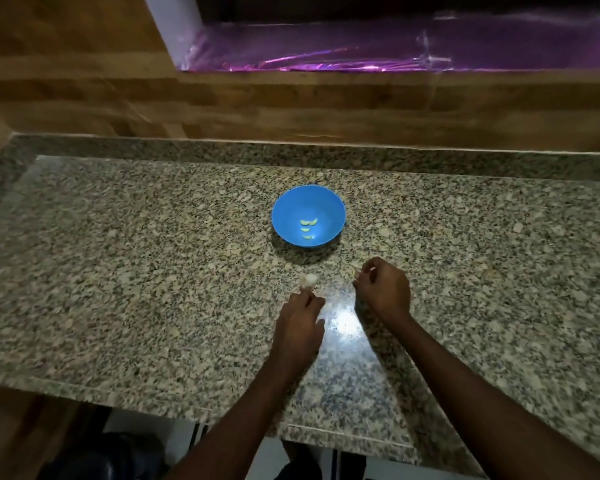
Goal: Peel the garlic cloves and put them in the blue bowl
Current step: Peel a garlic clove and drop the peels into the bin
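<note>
Four pale peeled garlic cloves (307, 229) sit in the one round blue plastic bowl (333, 206); left hand (300, 323) reaches for a whitish garlic piece (309, 280), grip unclear; right hand (383, 289) curled, contents unclear.

Speckled granite countertop (153, 271) bearing a blue bowl (288, 206) and, nearer, a pale garlic piece (309, 279).

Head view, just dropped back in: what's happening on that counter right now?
A person is working on garlic at a granite counter. The left hand reaches to a small pale garlic piece lying on the counter, fingertips at it. The right hand is curled beside it; whether it holds anything is too blurred to tell. The blue bowl behind them already holds a few peeled cloves.
</note>
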`<state>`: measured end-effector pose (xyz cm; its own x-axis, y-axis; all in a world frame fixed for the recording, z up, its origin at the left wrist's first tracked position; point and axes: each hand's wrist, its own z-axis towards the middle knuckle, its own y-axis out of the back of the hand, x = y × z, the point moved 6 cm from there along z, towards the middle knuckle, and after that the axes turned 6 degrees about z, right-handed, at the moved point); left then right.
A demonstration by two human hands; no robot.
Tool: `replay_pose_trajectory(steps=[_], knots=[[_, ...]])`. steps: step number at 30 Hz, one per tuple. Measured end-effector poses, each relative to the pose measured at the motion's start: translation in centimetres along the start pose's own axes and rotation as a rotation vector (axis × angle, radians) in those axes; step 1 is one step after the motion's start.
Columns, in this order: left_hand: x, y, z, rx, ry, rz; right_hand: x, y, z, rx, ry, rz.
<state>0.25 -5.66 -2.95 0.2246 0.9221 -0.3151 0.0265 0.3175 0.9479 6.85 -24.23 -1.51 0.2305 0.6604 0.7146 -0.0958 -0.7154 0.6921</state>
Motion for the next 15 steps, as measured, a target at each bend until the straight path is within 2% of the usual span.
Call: replay_pose_trajectory(steps=[3, 5, 9, 12, 15], knots=[[0.2, 0.4, -0.1, -0.03, -0.053, 0.003, 1.6, -1.8, 1.4, 0.038, 0.123, -0.118], [1.1, 0.8, -0.2, -0.067, -0.038, -0.019, 2.1, -2.4, 1.9, 0.05, 0.138, -0.145], [4.4, 1.8, -0.2, -0.107, 0.113, -0.11, 3.0, -1.3, 3.2, -0.037, 0.06, 0.004], [6.1, 2.2, 0.1, -0.095, 0.174, -0.164, 6.4, 0.1, 4.7, -0.144, 0.113, 0.111], [6.8, 2.4, 0.5, -0.069, 0.186, -0.227, 11.2, -0.5, 6.6, -0.134, 0.177, 0.157]])
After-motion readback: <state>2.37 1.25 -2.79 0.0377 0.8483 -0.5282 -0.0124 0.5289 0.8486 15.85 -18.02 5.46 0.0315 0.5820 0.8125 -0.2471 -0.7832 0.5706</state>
